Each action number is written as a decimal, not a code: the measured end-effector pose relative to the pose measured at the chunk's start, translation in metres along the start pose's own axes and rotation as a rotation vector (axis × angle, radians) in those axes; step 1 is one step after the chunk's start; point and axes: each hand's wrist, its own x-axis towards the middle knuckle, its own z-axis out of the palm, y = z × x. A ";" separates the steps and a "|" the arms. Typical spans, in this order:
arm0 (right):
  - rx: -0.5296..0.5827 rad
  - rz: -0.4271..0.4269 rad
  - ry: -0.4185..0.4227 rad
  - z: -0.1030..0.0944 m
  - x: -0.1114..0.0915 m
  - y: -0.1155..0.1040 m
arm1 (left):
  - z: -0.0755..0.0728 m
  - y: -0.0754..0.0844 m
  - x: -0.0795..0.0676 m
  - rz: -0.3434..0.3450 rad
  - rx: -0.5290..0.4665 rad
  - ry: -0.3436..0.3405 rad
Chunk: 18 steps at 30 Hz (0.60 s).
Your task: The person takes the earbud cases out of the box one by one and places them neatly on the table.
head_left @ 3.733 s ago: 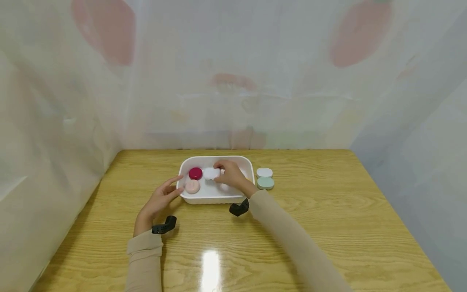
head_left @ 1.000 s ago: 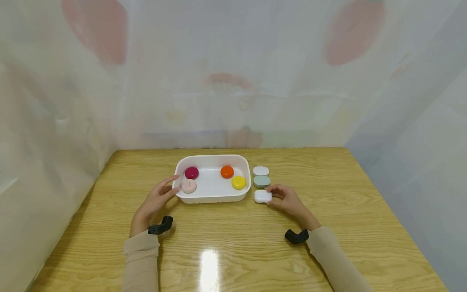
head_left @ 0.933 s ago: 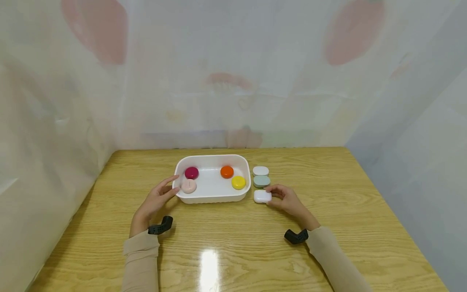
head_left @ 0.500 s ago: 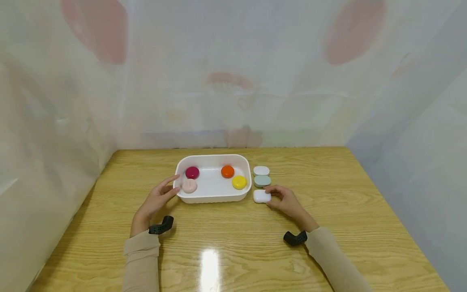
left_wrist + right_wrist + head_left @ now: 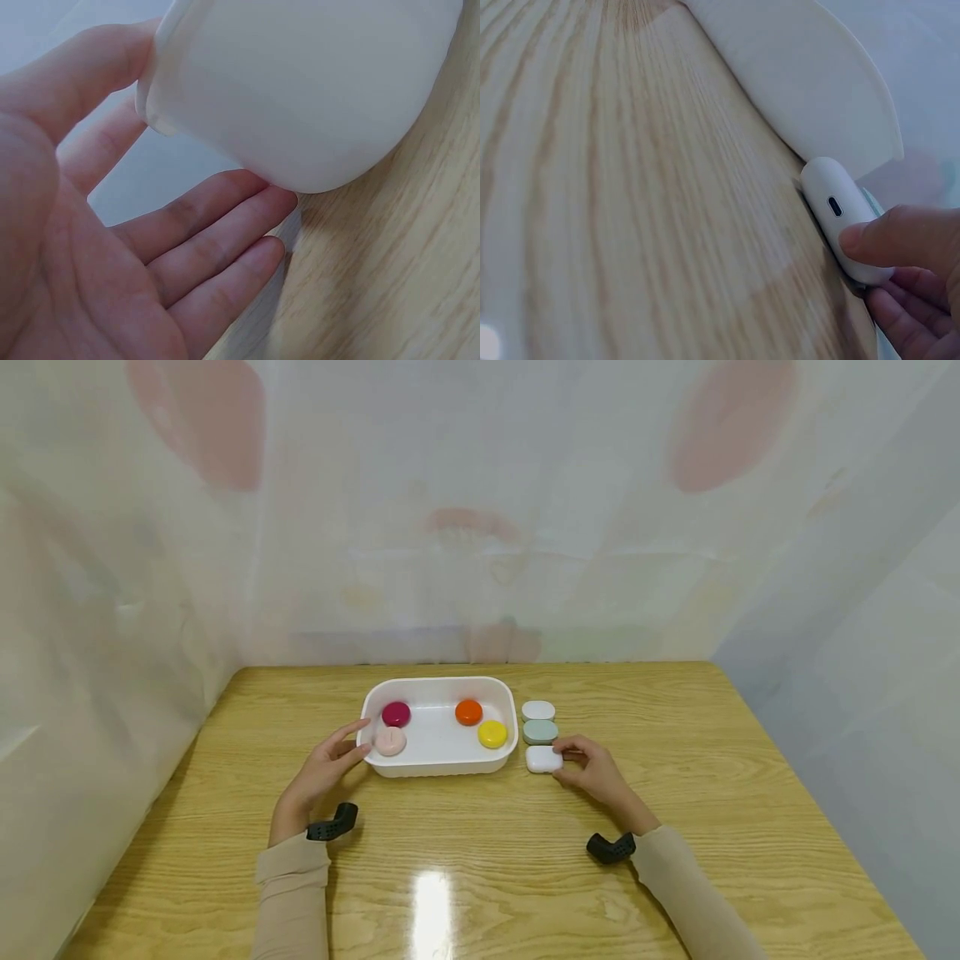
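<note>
In the head view my right hand pinches a white earbud charging case just right of the white plastic tray. The right wrist view shows the thumb on the side of the earbud charging case with a small port, other fingers behind it. It is low at the tabletop; whether it touches cannot be told. My left hand touches the tray's left rim, fingers extended. In the left wrist view, thumb and index meet the rim of the tray, with more fingers under its side.
Inside the tray lie round glossy pieces: crimson, pale pink, orange and yellow. Beyond the earbud case sit a pale green oval case and a white oval case. All stand on a wooden table.
My right hand has carried the white earbud charging case from inside the tray to the table on its right. Just now it shifted slightly right and toward the green case. The left hand stays put.
</note>
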 end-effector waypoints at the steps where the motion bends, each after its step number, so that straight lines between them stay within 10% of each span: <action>1: 0.007 0.007 0.004 -0.001 0.000 -0.001 | 0.000 -0.001 0.001 -0.003 0.001 0.002; 18: 0.060 0.021 0.007 -0.001 0.020 -0.046 | 0.000 -0.001 0.000 0.001 0.018 -0.001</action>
